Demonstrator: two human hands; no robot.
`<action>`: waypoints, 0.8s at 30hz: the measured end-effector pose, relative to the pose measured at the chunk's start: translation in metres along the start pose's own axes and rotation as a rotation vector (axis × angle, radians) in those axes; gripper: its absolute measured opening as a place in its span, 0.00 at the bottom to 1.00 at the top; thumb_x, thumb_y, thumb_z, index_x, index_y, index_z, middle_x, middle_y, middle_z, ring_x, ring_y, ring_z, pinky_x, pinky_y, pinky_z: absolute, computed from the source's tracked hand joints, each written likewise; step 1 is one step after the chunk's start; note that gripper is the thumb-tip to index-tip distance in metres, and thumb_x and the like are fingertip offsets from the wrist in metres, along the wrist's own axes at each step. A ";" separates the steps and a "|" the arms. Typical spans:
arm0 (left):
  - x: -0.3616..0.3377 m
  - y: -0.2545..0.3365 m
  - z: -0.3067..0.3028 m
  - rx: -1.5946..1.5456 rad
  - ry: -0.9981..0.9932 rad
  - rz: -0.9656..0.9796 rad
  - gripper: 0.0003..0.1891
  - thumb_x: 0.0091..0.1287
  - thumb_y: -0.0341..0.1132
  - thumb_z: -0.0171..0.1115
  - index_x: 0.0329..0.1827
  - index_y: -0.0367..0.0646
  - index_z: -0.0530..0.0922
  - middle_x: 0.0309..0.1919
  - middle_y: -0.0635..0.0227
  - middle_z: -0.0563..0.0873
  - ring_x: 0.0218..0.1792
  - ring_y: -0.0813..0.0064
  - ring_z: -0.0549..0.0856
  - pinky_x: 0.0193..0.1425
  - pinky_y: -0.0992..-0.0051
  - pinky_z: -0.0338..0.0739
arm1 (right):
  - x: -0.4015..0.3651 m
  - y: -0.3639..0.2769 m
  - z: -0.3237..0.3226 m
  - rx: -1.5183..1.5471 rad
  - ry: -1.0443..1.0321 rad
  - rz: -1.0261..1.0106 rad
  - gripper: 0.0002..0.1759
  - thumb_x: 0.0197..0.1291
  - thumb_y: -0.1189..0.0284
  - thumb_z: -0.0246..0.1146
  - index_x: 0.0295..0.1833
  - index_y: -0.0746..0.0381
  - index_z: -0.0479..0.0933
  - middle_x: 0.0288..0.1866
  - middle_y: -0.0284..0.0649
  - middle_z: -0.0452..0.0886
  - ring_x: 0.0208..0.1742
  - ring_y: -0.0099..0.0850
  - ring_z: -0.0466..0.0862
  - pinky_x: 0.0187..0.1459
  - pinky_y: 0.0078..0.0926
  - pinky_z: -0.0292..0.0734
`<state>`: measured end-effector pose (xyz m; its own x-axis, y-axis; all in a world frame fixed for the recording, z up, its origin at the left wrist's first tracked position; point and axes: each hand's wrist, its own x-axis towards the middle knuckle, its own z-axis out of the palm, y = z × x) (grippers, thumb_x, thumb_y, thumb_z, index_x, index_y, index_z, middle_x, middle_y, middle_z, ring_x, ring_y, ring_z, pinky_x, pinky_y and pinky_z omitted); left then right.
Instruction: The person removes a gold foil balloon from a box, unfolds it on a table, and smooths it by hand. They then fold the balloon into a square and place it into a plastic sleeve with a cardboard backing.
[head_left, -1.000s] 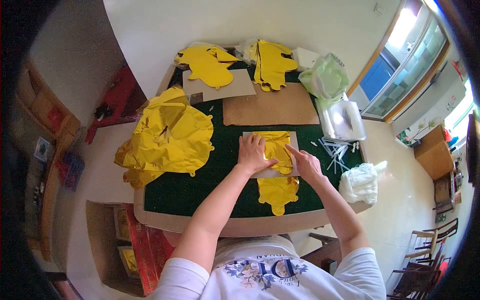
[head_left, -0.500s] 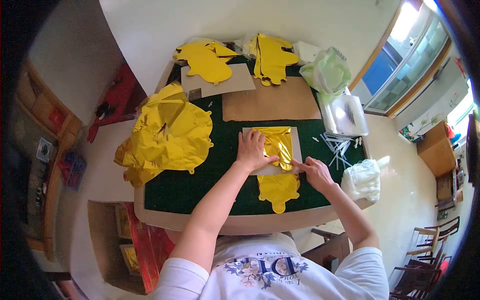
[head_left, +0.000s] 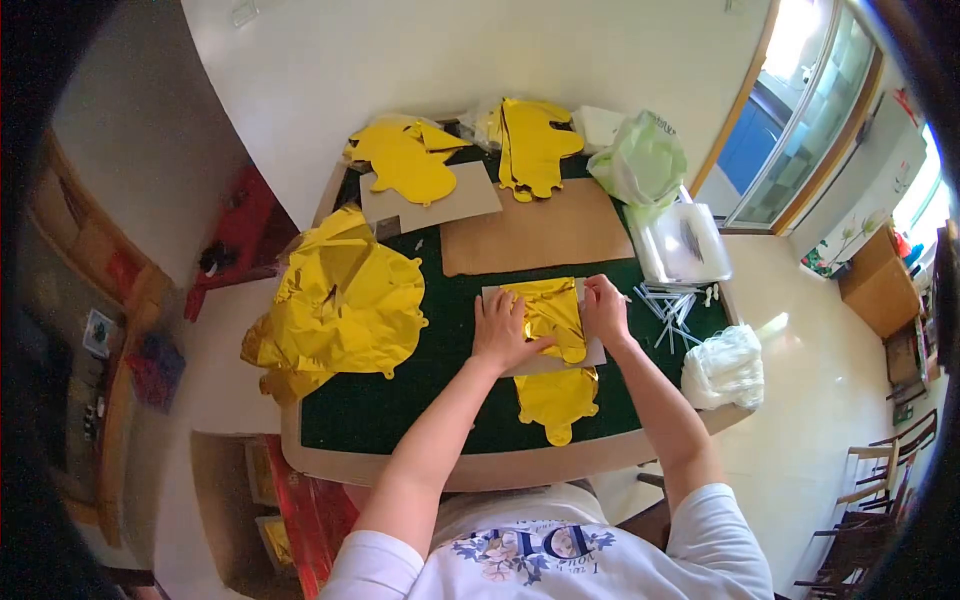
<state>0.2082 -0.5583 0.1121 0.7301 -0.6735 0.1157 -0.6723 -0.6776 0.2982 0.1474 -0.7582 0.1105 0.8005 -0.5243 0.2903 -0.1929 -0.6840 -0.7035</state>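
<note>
A sheet of gold foil, which looks like a flat foil balloon, is folded over a small piece of cardboard [head_left: 594,354]. Its upper part [head_left: 550,308] lies on the card, and its tabbed lower part [head_left: 557,402] hangs past the near edge onto the green tabletop. My left hand [head_left: 502,335] rests on the card and the foil's left side, fingers spread and thumb stretched across the foil. At the foil's upper right edge, my right hand [head_left: 606,312] has its fingers bent and drawn together. What lies between those fingertips is hidden.
A crumpled pile of gold foil [head_left: 350,310] lies at the left. Behind are stacked gold shapes [head_left: 405,165], [head_left: 535,145], and a brown cardboard sheet [head_left: 540,235]. To the right are white sticks [head_left: 668,310], a clear-wrapped stack [head_left: 685,245], a green bag [head_left: 645,160] and a white plastic bundle [head_left: 722,368].
My right hand has moved up along the card's right side, from its lower right corner to the upper right. My left hand stays on the foil. The view has tilted slightly upward.
</note>
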 end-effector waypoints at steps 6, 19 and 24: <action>-0.001 0.001 0.000 0.009 0.000 -0.005 0.49 0.54 0.73 0.57 0.67 0.39 0.67 0.69 0.54 0.65 0.73 0.58 0.60 0.77 0.47 0.42 | 0.019 -0.001 0.018 -0.154 0.094 -0.113 0.13 0.59 0.72 0.58 0.49 0.59 0.79 0.44 0.50 0.82 0.48 0.42 0.82 0.47 0.37 0.77; 0.031 -0.026 0.012 -0.236 0.179 0.110 0.21 0.70 0.48 0.54 0.53 0.40 0.79 0.61 0.54 0.76 0.66 0.54 0.70 0.74 0.55 0.56 | 0.002 0.007 0.016 -0.293 0.072 -0.375 0.14 0.52 0.76 0.63 0.45 0.53 0.85 0.38 0.42 0.75 0.43 0.41 0.77 0.43 0.35 0.77; 0.020 -0.021 0.023 -0.164 0.287 0.225 0.15 0.66 0.40 0.58 0.51 0.42 0.79 0.60 0.56 0.77 0.65 0.55 0.72 0.71 0.57 0.62 | 0.003 0.013 0.018 -0.217 0.090 -0.357 0.15 0.52 0.77 0.62 0.44 0.54 0.85 0.39 0.43 0.75 0.44 0.42 0.77 0.44 0.35 0.76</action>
<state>0.2340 -0.5639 0.0865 0.5872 -0.6736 0.4489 -0.8077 -0.4506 0.3803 0.1575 -0.7594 0.0910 0.7879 -0.2707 0.5530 -0.0353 -0.9165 -0.3984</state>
